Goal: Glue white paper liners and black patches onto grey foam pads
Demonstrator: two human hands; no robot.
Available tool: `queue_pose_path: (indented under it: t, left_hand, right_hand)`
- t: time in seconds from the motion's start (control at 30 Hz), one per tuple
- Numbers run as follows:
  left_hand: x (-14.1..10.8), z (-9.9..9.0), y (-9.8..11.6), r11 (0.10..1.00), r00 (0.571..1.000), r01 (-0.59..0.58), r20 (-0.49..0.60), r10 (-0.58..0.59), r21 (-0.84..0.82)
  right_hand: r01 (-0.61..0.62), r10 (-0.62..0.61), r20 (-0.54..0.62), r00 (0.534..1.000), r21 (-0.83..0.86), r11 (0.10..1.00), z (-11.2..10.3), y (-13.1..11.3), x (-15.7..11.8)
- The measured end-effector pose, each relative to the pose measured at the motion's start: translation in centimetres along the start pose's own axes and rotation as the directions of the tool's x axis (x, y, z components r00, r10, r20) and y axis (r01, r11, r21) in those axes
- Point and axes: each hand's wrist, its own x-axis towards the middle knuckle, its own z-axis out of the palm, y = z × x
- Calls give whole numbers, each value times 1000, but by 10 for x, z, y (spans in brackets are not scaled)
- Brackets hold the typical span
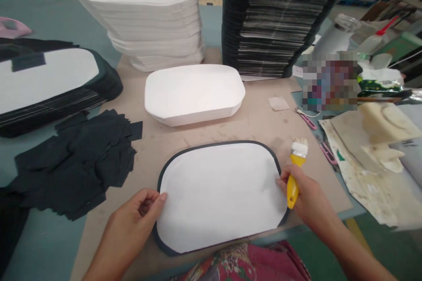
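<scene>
A white rounded panel [220,193] with a dark fabric border lies flat on the brown board in front of me. My left hand [136,213] pinches its left edge, thumb on top of the white face. At the opposite edge, my right hand [301,186] holds a paintbrush [294,182] with a yellow handle, bristles pointing away from me and coated white. The fingertips of that hand also touch the panel's right edge. Just beyond the panel sits a low stack of white rounded sheets [194,92].
Tall stacks of white sheets [148,13] and black pieces [270,22] rise at the back. Dark fabric scraps [82,162] are heaped at left beside a stack of bordered panels [49,81]. Pink-handled snips [308,119], a foam block [385,125] and a bottle [339,33] are at right.
</scene>
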Motion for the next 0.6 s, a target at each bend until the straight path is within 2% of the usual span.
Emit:
queue_pose_path:
  t: [0.1, 0.2, 0.6]
  left_hand:
    - [1, -7, 7, 998, 1000, -23, -3, 23, 53]
    - [-1, -9, 14, 994, 998, -58, -23, 61, 96]
    - [-4, -3, 14, 986, 986, -152, -65, 156, 67]
  right_hand:
    - [3, -5, 67, 998, 23, 1000, -13, -4, 6]
    - [23, -25, 77, 997, 28, 999, -19, -6, 8]
    - [93, -93, -1, 996, -14, 996, -16, -4, 3]
